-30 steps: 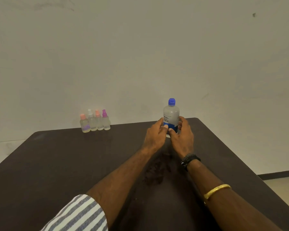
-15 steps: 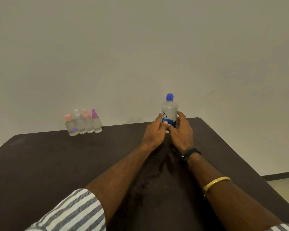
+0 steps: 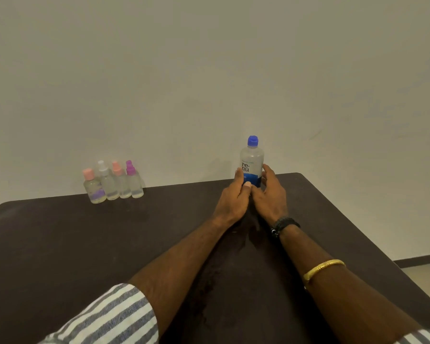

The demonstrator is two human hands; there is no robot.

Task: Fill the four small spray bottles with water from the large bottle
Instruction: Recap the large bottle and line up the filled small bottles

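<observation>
Both arms extend forward, forearms converging. The left hand [image 3: 233, 198] and right hand [image 3: 271, 196] grip the bottle [image 3: 251, 160] low down from opposite sides.

Grey-and-white striped shirt sleeves [image 3: 114, 316], and on the right arm [image 3: 338, 301] a black beaded wristband [image 3: 283, 224] plus a gold bangle [image 3: 323, 266].

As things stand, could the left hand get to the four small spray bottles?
Probably yes. The left hand now holds the large bottle, but only bare table lies between it and the spray bottles standing at the far edge, to its left.
</observation>
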